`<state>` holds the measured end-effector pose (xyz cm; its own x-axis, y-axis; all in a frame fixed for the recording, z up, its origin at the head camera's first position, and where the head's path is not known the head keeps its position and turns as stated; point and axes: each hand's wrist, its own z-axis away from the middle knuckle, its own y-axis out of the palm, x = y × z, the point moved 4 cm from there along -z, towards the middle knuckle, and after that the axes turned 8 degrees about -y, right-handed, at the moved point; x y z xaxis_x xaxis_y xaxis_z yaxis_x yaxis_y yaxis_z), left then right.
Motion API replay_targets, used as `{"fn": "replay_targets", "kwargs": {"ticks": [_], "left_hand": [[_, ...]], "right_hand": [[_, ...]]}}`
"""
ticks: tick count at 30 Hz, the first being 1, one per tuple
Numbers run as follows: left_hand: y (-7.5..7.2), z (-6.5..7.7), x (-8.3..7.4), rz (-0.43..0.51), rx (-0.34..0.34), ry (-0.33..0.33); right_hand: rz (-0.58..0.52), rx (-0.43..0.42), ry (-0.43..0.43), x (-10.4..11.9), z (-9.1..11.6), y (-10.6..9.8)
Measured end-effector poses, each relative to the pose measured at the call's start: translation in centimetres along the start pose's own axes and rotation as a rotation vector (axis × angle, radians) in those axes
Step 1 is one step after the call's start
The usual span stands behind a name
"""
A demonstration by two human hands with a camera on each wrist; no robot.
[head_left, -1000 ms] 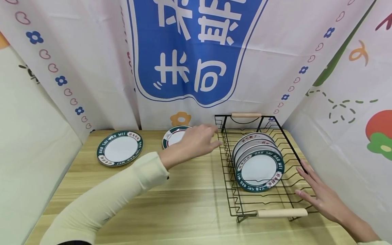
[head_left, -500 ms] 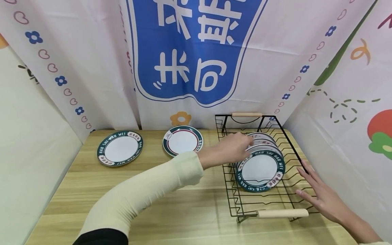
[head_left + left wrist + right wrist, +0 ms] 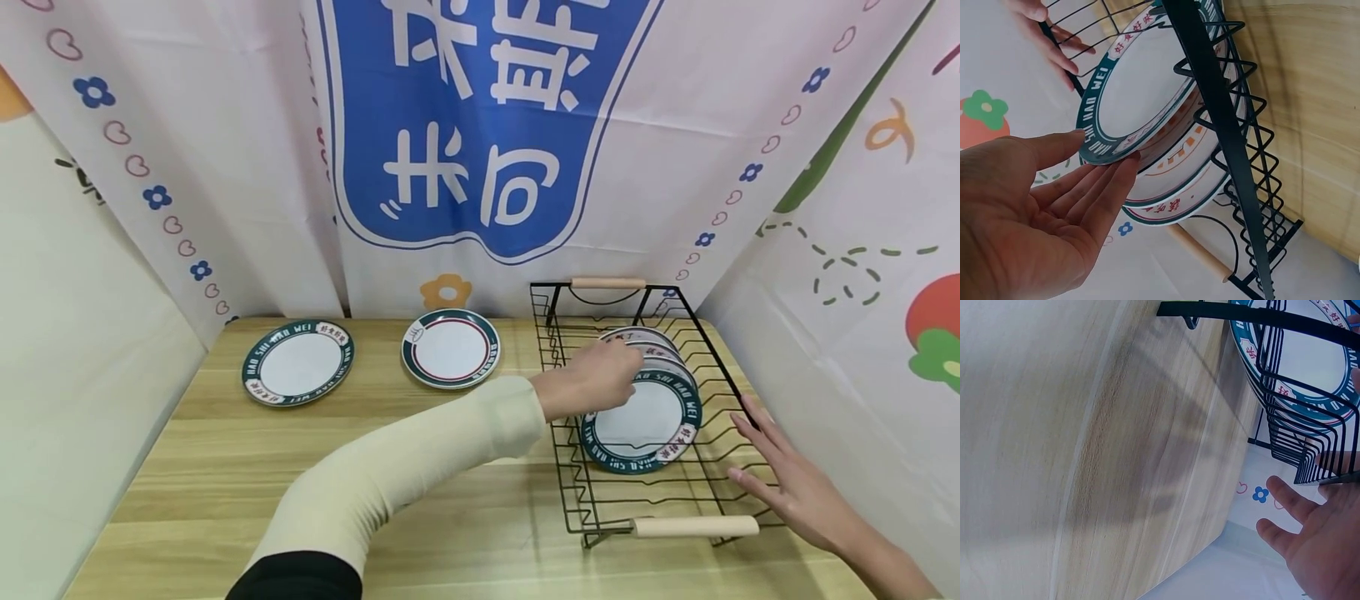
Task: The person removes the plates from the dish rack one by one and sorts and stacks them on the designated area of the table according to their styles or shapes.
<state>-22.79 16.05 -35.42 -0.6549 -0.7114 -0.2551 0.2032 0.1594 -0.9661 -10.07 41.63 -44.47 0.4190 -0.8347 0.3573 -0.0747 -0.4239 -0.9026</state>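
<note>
A white plate with a lettered green rim [image 3: 645, 423] stands tilted at the front of a row in the black wire dish rack [image 3: 714, 354]. My left hand [image 3: 598, 380] pinches its upper rim; in the left wrist view the thumb lies on the plate's front face and the fingers [image 3: 1127, 169] are behind it. Other plates [image 3: 1175, 203] stand just behind this one. My right hand [image 3: 797, 487] rests at the rack's right side with fairly straight fingers touching the side bar. In the right wrist view, part of the right hand [image 3: 1329, 544] is behind the wires.
Two plates lie flat on the wooden table [image 3: 270, 467]: a green-rimmed lettered plate [image 3: 298, 364] at the back left and a smaller plate with a red ring [image 3: 452, 348] at the back middle. Wooden handles [image 3: 696, 526] sit at both rack ends. A printed cloth [image 3: 255, 167] hangs behind.
My left hand has moved right, from over the smaller table plate to the rack, and now pinches the front plate's rim. The right hand has stayed at the rack's side.
</note>
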Motion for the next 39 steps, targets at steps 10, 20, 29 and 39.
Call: {"fn": "replay_targets", "kwargs": {"ticks": [10,20,29,39], "left_hand": [[0.8,-1.1,-0.6,-0.046,0.023,0.033],[1.4,-1.7,-0.9,-0.113,0.008,0.021],[1.6,-1.6,-0.9,-0.149,-0.003,0.022],[1.5,-1.6,-0.6,-0.139,-0.013,0.022]], "right_hand": [[0.007,0.01,0.006,0.1,0.1,0.0],[-0.016,0.0,0.002,0.0,0.3,0.0],[-0.009,-0.005,-0.002,0.0,0.4,0.3],[-0.032,-0.006,-0.008,0.0,0.2,0.3]]}}
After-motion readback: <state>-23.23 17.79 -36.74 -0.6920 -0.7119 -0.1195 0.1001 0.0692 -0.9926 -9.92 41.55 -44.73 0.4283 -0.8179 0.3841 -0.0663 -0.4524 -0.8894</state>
